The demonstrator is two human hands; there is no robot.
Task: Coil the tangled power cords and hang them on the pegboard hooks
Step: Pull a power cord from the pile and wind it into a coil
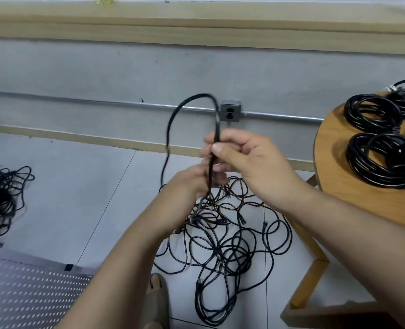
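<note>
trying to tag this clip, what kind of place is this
Likely a workshop or utility room, not a living space: a metal outlet box on exposed conduit along a bare grey wall, a perforated pegboard panel at lower left, and tangled power cords heaped on the tiled floor.

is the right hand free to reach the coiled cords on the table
Probably not yet: the right hand pinches the black cord, the left hand holding it too. Nothing blocks the way to the coiled cords.
</note>
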